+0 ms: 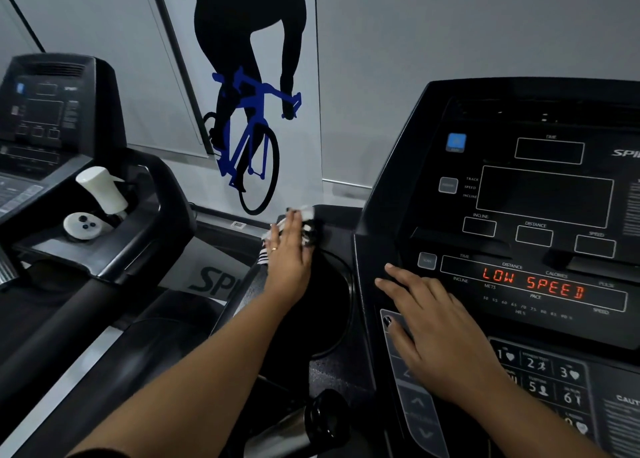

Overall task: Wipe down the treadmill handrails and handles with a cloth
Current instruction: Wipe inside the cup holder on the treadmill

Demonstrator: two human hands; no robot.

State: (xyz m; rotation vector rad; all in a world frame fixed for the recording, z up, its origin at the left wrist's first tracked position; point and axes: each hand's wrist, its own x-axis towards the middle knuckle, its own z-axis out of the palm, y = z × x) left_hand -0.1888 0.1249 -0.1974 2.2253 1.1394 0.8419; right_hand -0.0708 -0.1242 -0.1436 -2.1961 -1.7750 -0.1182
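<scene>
- Pressing down on the cloth [309, 231], the left hand [289, 253] lies flat, fingers straight and together. The black-and-white striped fabric peeks out on both sides of the fingers, just left of the frame's centre.
- The cloth sits on the dark front-left corner of the treadmill [329, 220], right above the round cup holder [334, 294] that the left wrist crosses.
- Over at right of centre, the right hand [433, 322] rests palm-down on the console [391, 180], fingers spread and relaxed, holding nothing. Its fingertips touch the edge beside the display [533, 282], which glows "LOW SPEED" in red.
- At the bottom centre, a metallic handle [287, 430] with a black end cap pokes up between the two forearms.
- In the upper left, a second treadmill [104, 111] stands alongside; its tray carries a white spray bottle [102, 190], tilted, and a round white object [82, 226] just below it.
- On the wall behind, at upper centre, there's a cyclist graphic [249, 111], a black rider on a blue bike.
</scene>
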